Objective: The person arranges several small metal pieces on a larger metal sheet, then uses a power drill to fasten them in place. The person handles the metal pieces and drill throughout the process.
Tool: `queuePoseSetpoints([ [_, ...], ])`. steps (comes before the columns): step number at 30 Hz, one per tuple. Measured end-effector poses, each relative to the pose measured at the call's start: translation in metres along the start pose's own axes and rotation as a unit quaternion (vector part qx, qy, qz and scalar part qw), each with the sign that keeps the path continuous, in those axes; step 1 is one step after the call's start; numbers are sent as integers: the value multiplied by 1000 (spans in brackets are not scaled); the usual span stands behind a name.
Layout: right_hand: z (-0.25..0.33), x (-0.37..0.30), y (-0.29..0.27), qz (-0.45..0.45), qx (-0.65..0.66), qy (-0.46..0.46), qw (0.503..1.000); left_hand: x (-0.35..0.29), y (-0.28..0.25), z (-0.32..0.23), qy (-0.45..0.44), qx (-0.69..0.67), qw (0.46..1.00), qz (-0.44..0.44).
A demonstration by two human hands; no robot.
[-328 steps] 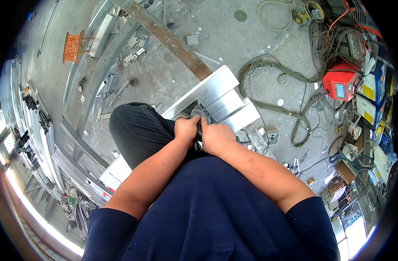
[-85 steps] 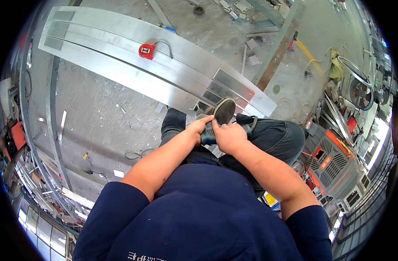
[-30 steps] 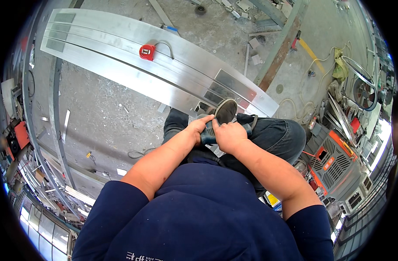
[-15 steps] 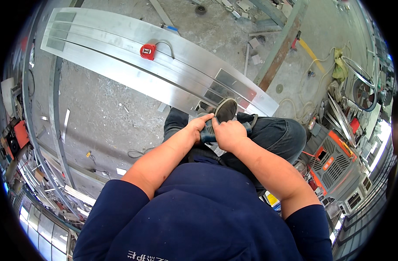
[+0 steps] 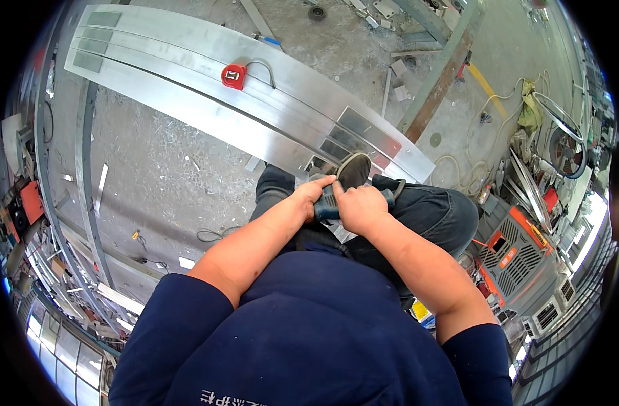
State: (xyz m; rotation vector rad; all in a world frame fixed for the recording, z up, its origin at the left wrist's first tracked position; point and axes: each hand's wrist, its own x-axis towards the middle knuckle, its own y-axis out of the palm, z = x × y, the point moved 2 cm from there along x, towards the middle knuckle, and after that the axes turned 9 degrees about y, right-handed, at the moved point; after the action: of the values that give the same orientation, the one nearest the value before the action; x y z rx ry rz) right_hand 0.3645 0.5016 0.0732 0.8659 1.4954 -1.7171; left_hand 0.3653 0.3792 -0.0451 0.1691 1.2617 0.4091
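Both my hands are closed on an angle grinder with a dark teal body, held low in front of me. My left hand wraps round its grey head end. My right hand grips the body from the other side. The grinder's round, dark disc is tilted over the near right end of several long silver metal strips lying side by side. Whether the disc touches the metal I cannot tell. On the strips rest a red tape measure and a short curved dark piece.
A blue-handled tool lies beyond the strips. Steel beams run along the right and left. An orange-and-grey machine and a round fan stand at right. Offcuts and a loose hose lie on the floor.
The view has shifted slightly, so the strips and tape measure sit a little higher in it. My hands keep the same hold on the angle grinder.
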Motion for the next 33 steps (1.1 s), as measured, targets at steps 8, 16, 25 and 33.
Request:
queuePoseSetpoints([
  [8, 1, 5, 5, -2, -17, 14, 1000, 11, -5, 1, 3, -21, 1000, 20],
  [16, -23, -18, -50, -11, -18, 18, 1000, -22, 50, -15, 91, 0, 995, 34],
  [25, -45, -3, -48, -3, -43, 20, 999, 9, 61, -18, 105, -29, 994, 13],
  [33, -59, 15, -60, 14, -41, -18, 999, 9, 67, -23, 97, -28, 995, -19],
])
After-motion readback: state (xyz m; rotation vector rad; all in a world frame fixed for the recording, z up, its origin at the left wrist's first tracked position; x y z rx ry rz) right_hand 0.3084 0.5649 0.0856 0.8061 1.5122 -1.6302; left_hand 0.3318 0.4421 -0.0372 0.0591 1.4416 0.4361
